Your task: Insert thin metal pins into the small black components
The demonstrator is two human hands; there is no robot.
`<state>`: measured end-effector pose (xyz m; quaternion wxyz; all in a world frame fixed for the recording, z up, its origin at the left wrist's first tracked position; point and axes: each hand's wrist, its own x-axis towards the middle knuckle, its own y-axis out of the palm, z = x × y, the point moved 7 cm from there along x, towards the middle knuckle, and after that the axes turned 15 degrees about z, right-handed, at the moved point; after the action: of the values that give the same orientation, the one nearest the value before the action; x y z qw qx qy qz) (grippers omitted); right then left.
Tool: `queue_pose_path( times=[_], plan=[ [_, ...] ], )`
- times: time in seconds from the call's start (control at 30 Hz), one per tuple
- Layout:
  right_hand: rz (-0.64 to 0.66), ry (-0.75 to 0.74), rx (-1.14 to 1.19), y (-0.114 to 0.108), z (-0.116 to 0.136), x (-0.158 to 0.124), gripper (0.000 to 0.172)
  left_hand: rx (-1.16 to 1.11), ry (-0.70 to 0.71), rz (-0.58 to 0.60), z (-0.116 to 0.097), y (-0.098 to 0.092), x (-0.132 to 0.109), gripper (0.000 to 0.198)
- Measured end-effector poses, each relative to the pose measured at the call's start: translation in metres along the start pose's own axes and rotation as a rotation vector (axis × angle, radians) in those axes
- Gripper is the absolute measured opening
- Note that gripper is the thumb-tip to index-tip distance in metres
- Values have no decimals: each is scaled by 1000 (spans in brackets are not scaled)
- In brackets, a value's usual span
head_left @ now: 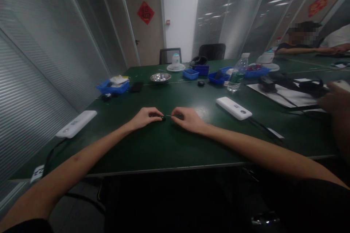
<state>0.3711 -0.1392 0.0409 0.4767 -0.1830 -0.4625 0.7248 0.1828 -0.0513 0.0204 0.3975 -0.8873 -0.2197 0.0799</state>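
Note:
Over the middle of the dark green table (161, 145), my left hand (147, 118) pinches a small dark piece (163, 118) with a bit of green on it; its kind is too small to make out. Just to the right, my right hand (187, 118) is closed around a thin, pale, rod-like tool (168, 115). The tool's tip points left toward the dark piece, with a small gap between them. The rest of the tool is mostly hidden by my fingers.
White power banks (76, 123) with cables lie at left and right. Farther back are a metal bowl (160, 77), several blue trays (190, 74), a water bottle (238, 74) and a small black object (201, 83). Another person's hand (332, 98) holds a phone at right; others sit beyond.

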Motion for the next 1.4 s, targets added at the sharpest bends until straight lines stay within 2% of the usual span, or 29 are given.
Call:
queue_pose_path(
  times=[0.1,0.2,0.47,0.63,0.97,1.2,1.4],
  plan=[
    [21,-63,-43,3,4,-1,15,15,13,0,-9,6,-1,29],
    [44,-92,-89,6,6,-1,15,8,19,-1,-9,5,-2,28],
    [77,-89,-144,9,7,0,15,-41,85,16,-9,8,-3,25],
    [67,-143,-173,12,9,-2,16,-76,107,41,-9,9,-2,22],
    [65,-164,-245,13,13,-4,17,-109,93,100,-8,9,-2,23],
    [97,-206,-287,18,19,-5,21,-135,115,130,-16,15,-1,24],
    [114,-203,-277,17,20,-5,22,-104,121,110,-20,18,-1,27]
  ],
)
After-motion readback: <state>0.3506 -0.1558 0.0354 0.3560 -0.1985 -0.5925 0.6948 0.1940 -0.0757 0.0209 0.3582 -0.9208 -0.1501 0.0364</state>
